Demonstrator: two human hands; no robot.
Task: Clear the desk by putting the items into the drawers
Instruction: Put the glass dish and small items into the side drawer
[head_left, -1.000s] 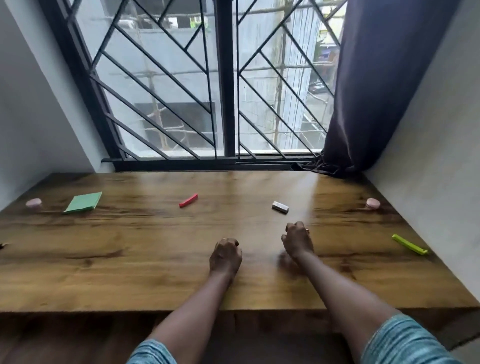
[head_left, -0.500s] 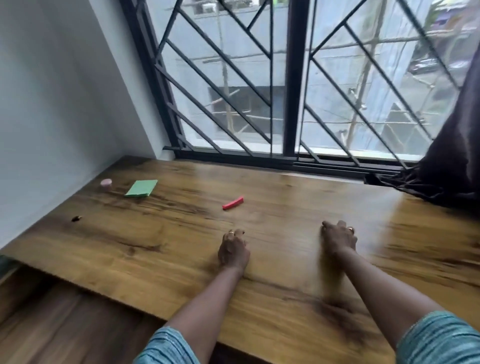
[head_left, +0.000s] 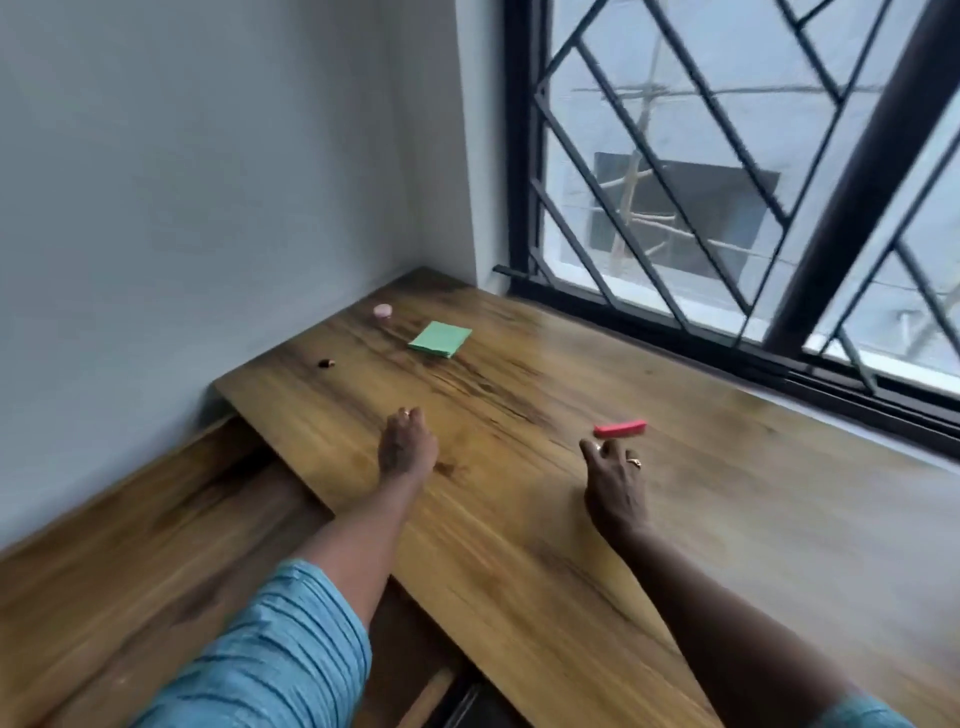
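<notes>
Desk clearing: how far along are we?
Nothing looks put away yet. The right hand, empty, reaches toward the red piece; the left hand rests on the desk. The green pad, pink round item and small dark object remain.

Soft daylight from window (head_left: 753, 208); motion blur, wide-angle edge distortion.

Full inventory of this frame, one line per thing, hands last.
desk: 1, brown wood, under the window
pad: 1, green, far left of the desk
cap: 1, pink, by the corner wall
speck: 1, dark, near the left edge, too small to identify
bar: 1, red, just past the right hand
window grille: 1, black, behind the desk
left hand: curled, empty, on the desk
right hand: open, empty, short of the bar
</notes>
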